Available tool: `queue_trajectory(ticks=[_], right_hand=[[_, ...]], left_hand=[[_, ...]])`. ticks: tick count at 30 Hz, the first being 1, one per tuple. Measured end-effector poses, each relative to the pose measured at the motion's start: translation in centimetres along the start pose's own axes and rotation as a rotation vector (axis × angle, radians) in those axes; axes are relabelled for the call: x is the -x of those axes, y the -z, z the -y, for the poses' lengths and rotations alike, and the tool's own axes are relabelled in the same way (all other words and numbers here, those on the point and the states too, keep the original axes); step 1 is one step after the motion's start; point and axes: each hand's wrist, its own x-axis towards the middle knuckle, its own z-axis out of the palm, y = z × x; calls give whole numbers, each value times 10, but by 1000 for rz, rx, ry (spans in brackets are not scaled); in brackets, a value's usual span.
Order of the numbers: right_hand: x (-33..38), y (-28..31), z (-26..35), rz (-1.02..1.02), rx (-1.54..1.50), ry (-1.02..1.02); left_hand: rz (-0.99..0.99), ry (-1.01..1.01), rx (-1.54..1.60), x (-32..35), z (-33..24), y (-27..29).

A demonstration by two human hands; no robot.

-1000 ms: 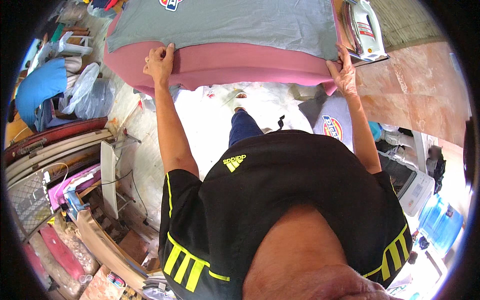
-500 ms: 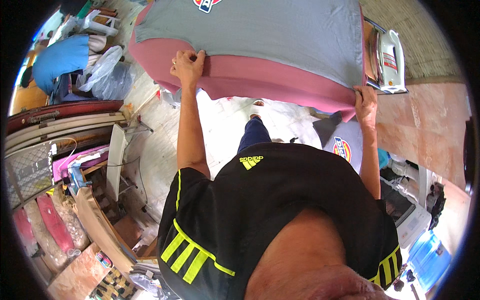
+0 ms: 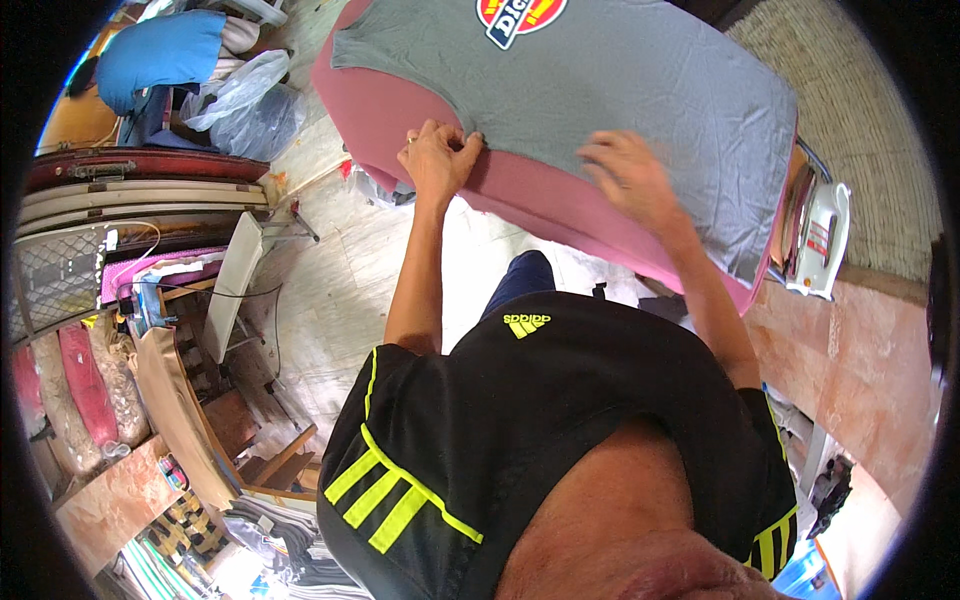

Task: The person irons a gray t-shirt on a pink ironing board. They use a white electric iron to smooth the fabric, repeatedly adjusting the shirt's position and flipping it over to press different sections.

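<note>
Right hand (image 3: 628,178) has shifted off the board's near edge since half a second ago and now lies flat on the grey T-shirt (image 3: 620,110); left hand (image 3: 438,160) hasn't left the hem.

Materials: T-shirt is thin grey knit, matte, lightly creased, with a rounded printed patch near the top of the frame. It's spread over a pink padded ironing board (image 3: 520,195) (soft fabric cover, rounded edge, a strip of pink showing below the hem). A white iron (image 3: 818,240) with a smooth plastic shell sits just beside the board's right end. Floor (image 3: 330,290) is pale tile.

Fingers: left hand's fingers (image 3: 455,140) are curled together, pinching the shirt's lower hem against the board edge. Right hand's fingers (image 3: 600,150) are spread slightly apart, extended, palm down, pressing on the cloth, not gripping anything.

Left side of the frame: crumpled clear plastic bag (image 3: 245,100), blue fabric bundle (image 3: 160,50), stacked wooden panels (image 3: 140,190).
</note>
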Motion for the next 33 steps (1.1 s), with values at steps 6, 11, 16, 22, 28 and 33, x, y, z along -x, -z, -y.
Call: queue_trajectory(ticks=[6,11,16,22,28,33], right_hand=[[-46,-50,15,229,13,32],[-49,-42,21,264,-7,-32],[-51,-39,17,252,-85,-25],[-59,-31,26,356,-114,-137],[-56,-31,25,336,-96,-137],[-56,-37,21,325,-86,-88]], left_hand=[[141,-25,-18,-15,5,21],[-280,-96,-91,-124,83,45],[-290,33,-330,-230,148,60],[-171,159,157,-262,185,43],[-133,65,-434,-269,170,50],[-349,-31,-644,-247,161,43]])
